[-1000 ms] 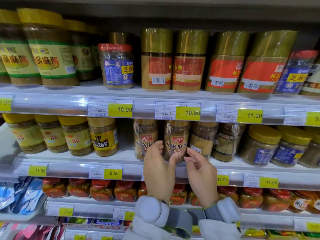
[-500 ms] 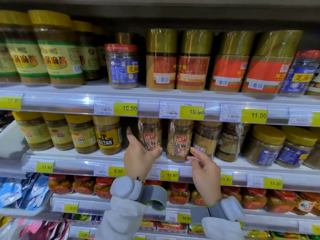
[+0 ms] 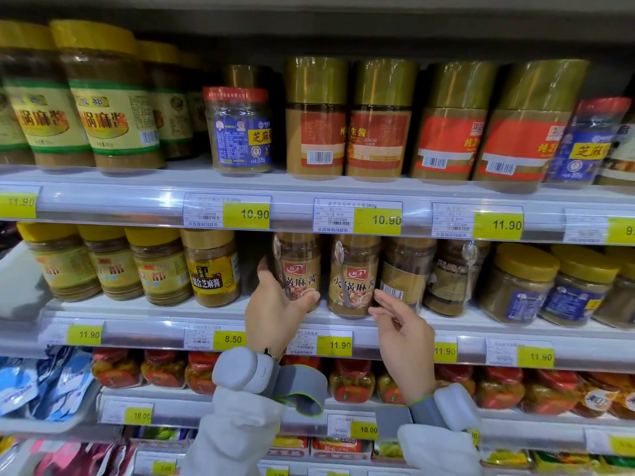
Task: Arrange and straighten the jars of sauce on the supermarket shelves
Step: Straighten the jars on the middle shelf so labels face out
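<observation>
Supermarket shelves, middle tier [image 3: 343, 324]: our left hand [image 3: 275, 314] cups the hotpot sauce jar [image 3: 298, 269], thumb across its front to turn the label forward. Right hand [image 3: 403, 334] loose, holding nothing, just right of the neighbour jar [image 3: 354, 276].

We see left hand [image 3: 275, 309] cupped round brown sauce jar [image 3: 299, 269] on middle shelf [image 3: 144, 305], thumb across its base. Right hand [image 3: 403, 334] hovers open, fingertips [image 3: 381, 295] near neighbouring jar [image 3: 354, 274]. We note yellow price tags [image 3: 245, 214] along shelf edges.
</observation>
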A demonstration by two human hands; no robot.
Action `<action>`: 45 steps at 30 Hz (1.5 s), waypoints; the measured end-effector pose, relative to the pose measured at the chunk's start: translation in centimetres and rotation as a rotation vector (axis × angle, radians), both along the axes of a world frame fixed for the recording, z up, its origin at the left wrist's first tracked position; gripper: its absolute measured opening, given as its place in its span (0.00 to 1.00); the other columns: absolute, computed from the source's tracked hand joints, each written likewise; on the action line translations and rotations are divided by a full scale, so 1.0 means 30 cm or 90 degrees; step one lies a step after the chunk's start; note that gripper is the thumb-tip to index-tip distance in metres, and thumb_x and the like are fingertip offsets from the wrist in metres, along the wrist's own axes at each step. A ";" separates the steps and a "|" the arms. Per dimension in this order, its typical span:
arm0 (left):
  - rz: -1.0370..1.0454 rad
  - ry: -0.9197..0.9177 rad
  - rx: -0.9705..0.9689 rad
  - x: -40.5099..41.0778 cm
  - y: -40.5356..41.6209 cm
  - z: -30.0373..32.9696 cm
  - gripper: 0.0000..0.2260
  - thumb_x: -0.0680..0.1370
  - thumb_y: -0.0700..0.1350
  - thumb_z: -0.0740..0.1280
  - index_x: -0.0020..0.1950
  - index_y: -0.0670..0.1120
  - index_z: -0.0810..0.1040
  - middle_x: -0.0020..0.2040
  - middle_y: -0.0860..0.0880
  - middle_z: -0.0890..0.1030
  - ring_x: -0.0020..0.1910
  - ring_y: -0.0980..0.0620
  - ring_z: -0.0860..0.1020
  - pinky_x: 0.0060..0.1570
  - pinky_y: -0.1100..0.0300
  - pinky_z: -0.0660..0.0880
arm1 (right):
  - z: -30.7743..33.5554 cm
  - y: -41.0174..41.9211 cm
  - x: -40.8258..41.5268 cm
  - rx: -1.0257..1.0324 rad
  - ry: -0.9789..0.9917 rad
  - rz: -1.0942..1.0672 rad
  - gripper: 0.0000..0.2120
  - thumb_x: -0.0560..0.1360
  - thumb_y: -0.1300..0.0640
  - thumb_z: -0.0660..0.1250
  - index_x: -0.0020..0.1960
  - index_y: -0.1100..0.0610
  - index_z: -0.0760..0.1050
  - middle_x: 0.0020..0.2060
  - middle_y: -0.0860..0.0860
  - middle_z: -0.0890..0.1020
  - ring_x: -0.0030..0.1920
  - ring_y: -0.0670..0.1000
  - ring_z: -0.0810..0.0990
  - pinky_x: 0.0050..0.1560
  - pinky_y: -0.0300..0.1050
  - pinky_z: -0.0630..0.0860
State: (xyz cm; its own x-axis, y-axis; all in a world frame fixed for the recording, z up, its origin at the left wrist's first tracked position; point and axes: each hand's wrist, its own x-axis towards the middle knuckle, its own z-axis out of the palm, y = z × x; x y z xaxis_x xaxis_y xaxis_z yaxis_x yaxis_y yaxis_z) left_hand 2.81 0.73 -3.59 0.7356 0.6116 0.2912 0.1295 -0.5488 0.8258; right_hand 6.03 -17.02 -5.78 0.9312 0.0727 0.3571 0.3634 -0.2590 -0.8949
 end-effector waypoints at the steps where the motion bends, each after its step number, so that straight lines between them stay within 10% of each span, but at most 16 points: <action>1: -0.006 0.001 0.001 0.000 0.002 0.003 0.42 0.66 0.54 0.75 0.71 0.44 0.56 0.54 0.46 0.80 0.51 0.45 0.79 0.51 0.47 0.76 | 0.002 0.002 0.000 0.002 0.001 -0.002 0.15 0.75 0.65 0.63 0.59 0.54 0.77 0.42 0.45 0.82 0.44 0.40 0.80 0.43 0.21 0.69; 12: -0.058 0.052 0.029 0.003 0.023 0.008 0.26 0.66 0.49 0.76 0.57 0.45 0.68 0.52 0.48 0.81 0.52 0.48 0.79 0.50 0.54 0.75 | 0.008 0.009 -0.011 -0.014 0.000 -0.017 0.16 0.75 0.65 0.62 0.60 0.54 0.77 0.44 0.47 0.82 0.40 0.41 0.79 0.40 0.22 0.70; 30: -0.060 0.011 0.060 -0.025 0.008 -0.014 0.32 0.67 0.50 0.76 0.64 0.45 0.64 0.57 0.46 0.79 0.55 0.44 0.78 0.50 0.51 0.75 | 0.014 0.011 -0.015 0.018 0.012 -0.050 0.12 0.75 0.66 0.63 0.55 0.56 0.80 0.41 0.42 0.81 0.41 0.33 0.78 0.40 0.22 0.69; 35: 0.021 -0.020 0.059 -0.054 -0.022 0.005 0.40 0.66 0.46 0.77 0.71 0.39 0.59 0.64 0.41 0.73 0.63 0.42 0.71 0.56 0.49 0.72 | 0.000 -0.021 -0.027 0.092 -0.012 -0.118 0.12 0.74 0.67 0.63 0.48 0.53 0.80 0.40 0.44 0.84 0.41 0.45 0.82 0.44 0.34 0.76; 41: 0.125 -0.253 0.130 -0.114 -0.160 -0.007 0.14 0.69 0.38 0.66 0.52 0.40 0.69 0.48 0.43 0.70 0.49 0.46 0.67 0.48 0.62 0.60 | -0.001 -0.050 -0.014 0.088 -0.084 -0.224 0.10 0.72 0.69 0.63 0.47 0.57 0.79 0.39 0.52 0.83 0.42 0.47 0.80 0.42 0.28 0.72; 45: 0.042 -0.284 0.137 -0.083 -0.309 -0.014 0.10 0.69 0.41 0.62 0.49 0.46 0.67 0.46 0.49 0.70 0.47 0.51 0.67 0.48 0.63 0.62 | 0.011 -0.085 0.040 0.022 -0.112 -0.240 0.14 0.70 0.67 0.66 0.55 0.59 0.75 0.48 0.56 0.78 0.45 0.52 0.77 0.47 0.45 0.75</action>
